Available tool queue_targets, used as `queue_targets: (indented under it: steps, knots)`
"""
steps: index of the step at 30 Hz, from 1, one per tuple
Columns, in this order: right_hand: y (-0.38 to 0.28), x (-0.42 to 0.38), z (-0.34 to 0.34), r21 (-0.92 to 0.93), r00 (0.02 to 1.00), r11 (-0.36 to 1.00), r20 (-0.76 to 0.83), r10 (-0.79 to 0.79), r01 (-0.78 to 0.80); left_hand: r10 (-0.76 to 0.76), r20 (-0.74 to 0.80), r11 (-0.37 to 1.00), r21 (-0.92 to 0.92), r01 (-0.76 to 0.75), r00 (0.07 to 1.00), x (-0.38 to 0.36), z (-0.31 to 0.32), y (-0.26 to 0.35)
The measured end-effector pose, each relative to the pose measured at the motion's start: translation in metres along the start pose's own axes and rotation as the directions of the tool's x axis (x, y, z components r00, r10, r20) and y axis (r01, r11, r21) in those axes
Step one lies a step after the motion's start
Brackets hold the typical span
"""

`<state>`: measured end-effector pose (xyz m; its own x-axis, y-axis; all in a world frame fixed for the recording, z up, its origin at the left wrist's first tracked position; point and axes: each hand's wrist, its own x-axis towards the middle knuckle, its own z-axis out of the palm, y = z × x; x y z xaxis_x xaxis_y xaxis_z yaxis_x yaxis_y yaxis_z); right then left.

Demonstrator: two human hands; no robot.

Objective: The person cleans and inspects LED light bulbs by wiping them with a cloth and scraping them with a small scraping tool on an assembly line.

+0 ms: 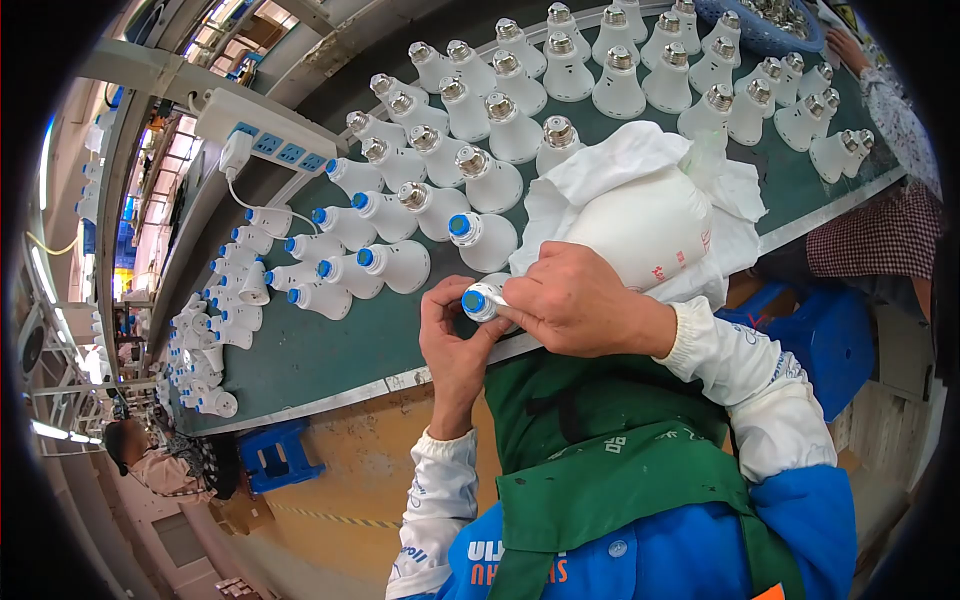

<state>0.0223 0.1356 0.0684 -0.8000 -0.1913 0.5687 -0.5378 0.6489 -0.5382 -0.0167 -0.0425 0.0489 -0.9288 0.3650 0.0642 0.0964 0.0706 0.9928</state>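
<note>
Near the front edge of the bench, a white light bulb (484, 298) with a blue cap on its neck points toward me. My left hand (455, 345) curls around its side, thumb and fingers closed on it. From the right, my right hand (580, 305) pinches at the neck beside the blue cap, fingers pressed together. Just behind stands another bulb with a blue cap (483, 241). A white plastic bag (640, 225) with red print, full and rounded, lies behind my right hand.
Rows of bulbs with metal screw caps (514, 130) fill the back of the green bench (290, 365). Blue-capped bulbs (396, 264) stand to the left. A power strip (270, 140) hangs behind. A blue basket (765, 30) of metal caps and a co-worker's hand (848, 50) are at right.
</note>
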Motion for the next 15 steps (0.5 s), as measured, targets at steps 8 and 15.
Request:
queue_targets:
  steps: [8, 15]
  knots:
    - [-0.002, -0.004, -0.001, -0.015, 0.999, 0.999, -0.002, -0.044, 0.044, 0.104, -0.109, 0.995, 0.006, -0.104, 0.989, -0.003, 0.016, -0.007]
    - [-0.002, -0.006, -0.006, 0.01, 0.995, 0.996, 0.034, -0.093, 0.093, 0.133, -0.174, 0.99, 0.074, -0.122, 0.976, -0.004, 0.013, -0.008]
